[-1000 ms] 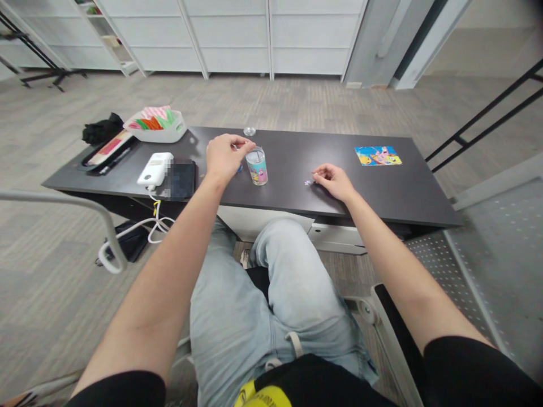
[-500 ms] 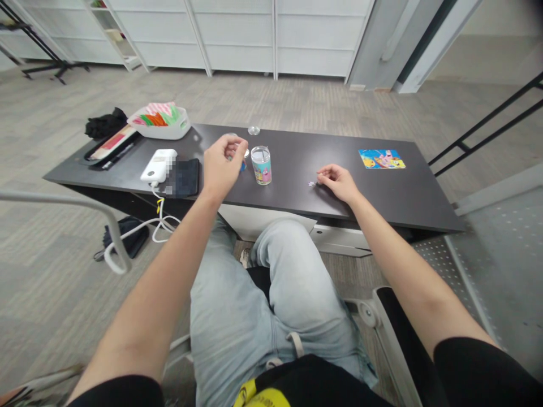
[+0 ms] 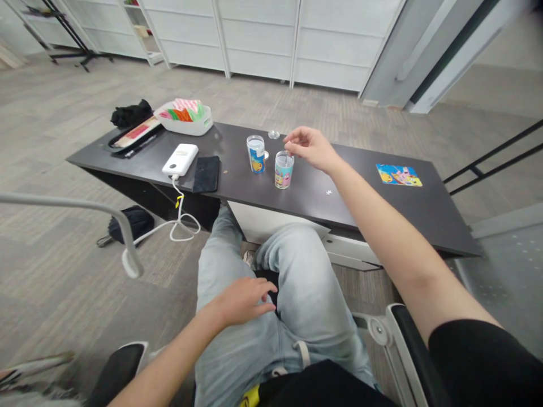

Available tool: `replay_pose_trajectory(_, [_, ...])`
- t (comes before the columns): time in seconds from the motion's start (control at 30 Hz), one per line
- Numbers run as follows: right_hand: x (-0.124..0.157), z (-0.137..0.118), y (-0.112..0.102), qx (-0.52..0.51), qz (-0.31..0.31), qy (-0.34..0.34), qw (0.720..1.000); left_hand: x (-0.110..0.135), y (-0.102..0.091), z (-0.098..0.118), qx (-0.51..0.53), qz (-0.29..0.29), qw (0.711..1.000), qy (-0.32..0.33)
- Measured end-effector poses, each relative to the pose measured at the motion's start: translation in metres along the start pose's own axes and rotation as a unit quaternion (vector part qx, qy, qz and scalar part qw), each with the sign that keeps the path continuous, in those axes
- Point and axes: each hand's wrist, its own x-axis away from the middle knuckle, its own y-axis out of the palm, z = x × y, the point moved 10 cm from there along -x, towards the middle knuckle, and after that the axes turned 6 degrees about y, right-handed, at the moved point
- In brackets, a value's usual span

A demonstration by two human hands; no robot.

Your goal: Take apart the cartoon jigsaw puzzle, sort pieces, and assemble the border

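My right hand [image 3: 311, 148] is at the rim of a clear jar with a pink and teal cartoon print [image 3: 284, 177]. Its thumb and fingertips are pinched together, and what they hold, if anything, is too small to make out. Beside that jar stands a second clear jar with a blue and yellow cartoon print [image 3: 257, 159]. A tiny pale piece with a jagged outline [image 3: 328, 193] lies on the table to the right. Down over my thigh, my left hand [image 3: 250, 299] is open and holds nothing, its fingers loosely bent.
On the dark table [image 3: 360, 198] lie a cartoon picture card [image 3: 399, 174], a clear round lid [image 3: 274, 134], a black phone [image 3: 206, 174] and a white power bank [image 3: 180, 160] with a dangling white cable [image 3: 180, 217]. A white basket of colourful packets [image 3: 190, 128] stands at the far left.
My left hand has left the jars and dropped to my lap. My right hand has moved from the small piece on the table to the front jar's rim. The view has shifted slightly.
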Motion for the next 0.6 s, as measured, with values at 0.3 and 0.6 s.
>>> replay_pose_trajectory(0.3, [0.007, 0.009, -0.029, 0.106, 0.031, 0.057, 0.992, 0.009, 0.003, -0.012, -0.068, -0.017, 0.997, -0.034])
replay_pose_trajectory(0.6, [0.152, 0.071, -0.110, 0.277, 0.061, 0.240, 0.928, 0.007, 0.009, -0.006, -0.086, 0.032, 0.996, -0.012])
